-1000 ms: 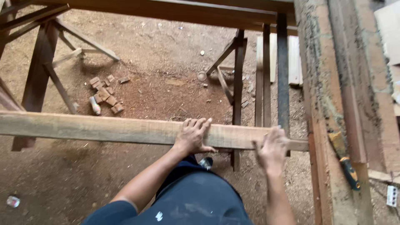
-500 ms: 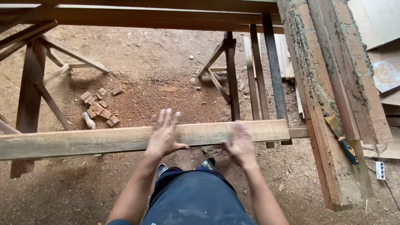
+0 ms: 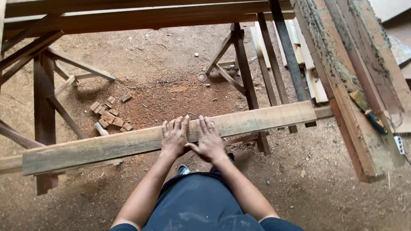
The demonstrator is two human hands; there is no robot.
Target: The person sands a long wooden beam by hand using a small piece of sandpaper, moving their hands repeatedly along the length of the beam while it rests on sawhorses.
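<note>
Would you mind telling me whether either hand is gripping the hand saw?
No, both the left hand and right hand lie flat on the plank.

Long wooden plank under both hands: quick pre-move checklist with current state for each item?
1. Both hands on the long, pale brown wooden plank: ok. Left hand and right hand lie flat on top, side by side near its middle.
2. Firm grip: not ok. Fingers are spread flat, not wrapped round the plank.
3. Right end supported: ok. It rests across the dark upright wooden rails.
4. Left end supported: cannot tell. A second plank juts out beneath it; what carries them is unclear.
5. Yellow-and-black-handled hand tool out of the way: ok. It lies on the rough timber beam, apart from the plank.
</note>
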